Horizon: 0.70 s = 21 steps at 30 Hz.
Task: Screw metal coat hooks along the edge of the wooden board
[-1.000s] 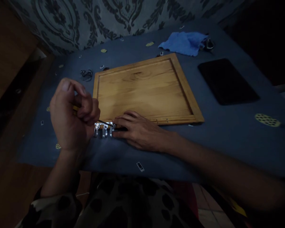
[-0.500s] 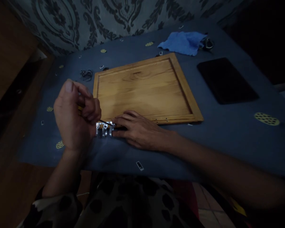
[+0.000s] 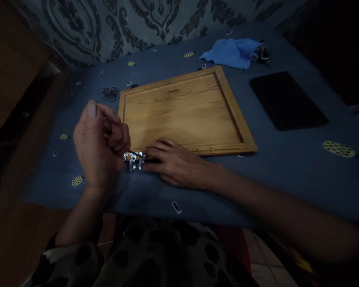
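My left hand (image 3: 100,147) is closed around a screwdriver (image 3: 135,153). A bit of its yellow handle shows between the fingers, and the thin shaft slants down to the right. The tip meets a shiny metal hook rack (image 3: 133,158) along the near left edge of a framed wooden panel (image 3: 173,107). My right hand (image 3: 179,165) is palm down at that edge, its fingers pointing left. They hold the right end of the rack against the frame and hide whatever lies beneath them. Small dark holes (image 3: 204,150) dot the frame to the right of this hand.
Blue patterned cloth (image 3: 287,171) covers the table. A small dark metallic bunch (image 3: 109,93) lies beyond my left hand. At the back right are a crumpled blue rag (image 3: 231,52) and a dark object (image 3: 263,55) beside it. A black flat tablet-like slab (image 3: 288,100) rests on the right.
My left hand has shifted slightly right and turned a little, the screwdriver tip staying at the rack. My right hand and the panel keep their places.
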Motion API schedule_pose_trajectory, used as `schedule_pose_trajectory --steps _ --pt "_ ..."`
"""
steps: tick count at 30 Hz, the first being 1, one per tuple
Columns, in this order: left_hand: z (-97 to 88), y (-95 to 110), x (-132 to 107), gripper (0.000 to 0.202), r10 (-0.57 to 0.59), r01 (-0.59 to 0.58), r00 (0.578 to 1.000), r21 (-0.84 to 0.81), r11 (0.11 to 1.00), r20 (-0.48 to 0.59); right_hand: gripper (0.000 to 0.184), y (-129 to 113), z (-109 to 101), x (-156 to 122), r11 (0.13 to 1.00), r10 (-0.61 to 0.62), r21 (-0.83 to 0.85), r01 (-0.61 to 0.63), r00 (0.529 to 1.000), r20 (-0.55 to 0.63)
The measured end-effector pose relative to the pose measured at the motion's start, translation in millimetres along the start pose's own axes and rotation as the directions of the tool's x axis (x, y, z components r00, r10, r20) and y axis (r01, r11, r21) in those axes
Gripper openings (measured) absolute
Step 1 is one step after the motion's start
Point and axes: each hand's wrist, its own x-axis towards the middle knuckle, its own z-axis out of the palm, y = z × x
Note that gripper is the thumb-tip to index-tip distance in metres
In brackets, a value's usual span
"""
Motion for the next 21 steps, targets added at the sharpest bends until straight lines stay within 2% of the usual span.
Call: schedule_pose_trajectory --steps 8,12,21 --pt "2.9 -2 -4 0.035 0.004 -0.004 1.0 -0.008 1.0 0.012 0.034 0 0 0 1.0 0.001 -0.004 -0.001 1.0 -0.005" --pt "2.2 -6 -2 0.033 0.043 -0.04 0.995 -0.032 0.999 0.086 0.034 0 1 0 1.0 -0.003 -0.007 0.003 1.0 -0.006" --pt "-4.0 -4 12 0.033 -0.043 0.06 0.955 -0.049 0.997 0.292 0.032 2 1 0 1.0 -0.019 -0.018 0.018 1.0 -0.024"
